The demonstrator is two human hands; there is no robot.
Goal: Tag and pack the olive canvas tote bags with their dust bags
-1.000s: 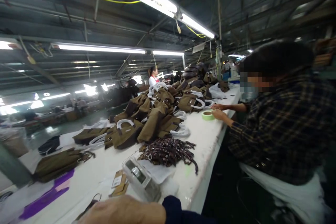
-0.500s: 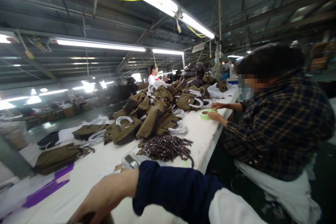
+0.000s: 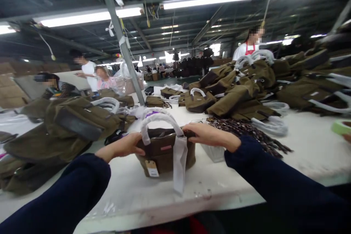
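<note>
An olive-brown handbag (image 3: 164,155) stands upright on the white table in front of me. Its handles (image 3: 161,115) are wrapped in white material, and a white-wrapped strip (image 3: 179,164) hangs down its front beside a paper tag (image 3: 152,168). My left hand (image 3: 127,144) grips the bag's left top edge, thumb in front. On the opposite side, my right hand (image 3: 201,134) is closed on the right top corner near the strap end. The fingers of both hands are partly hidden behind the bag.
A heap of similar bags (image 3: 236,84) covers the back right, with dark braided straps (image 3: 246,133) before it. More bags (image 3: 74,128) are piled at left. A metal post (image 3: 123,44) rises behind. At the right edge lies a green tape roll (image 3: 341,127). Several people are beyond the table.
The view has swung left, from the co-worker at the right to the table ahead. Both my hands now show on the handbag; earlier only one arm was visible, low in the picture.
</note>
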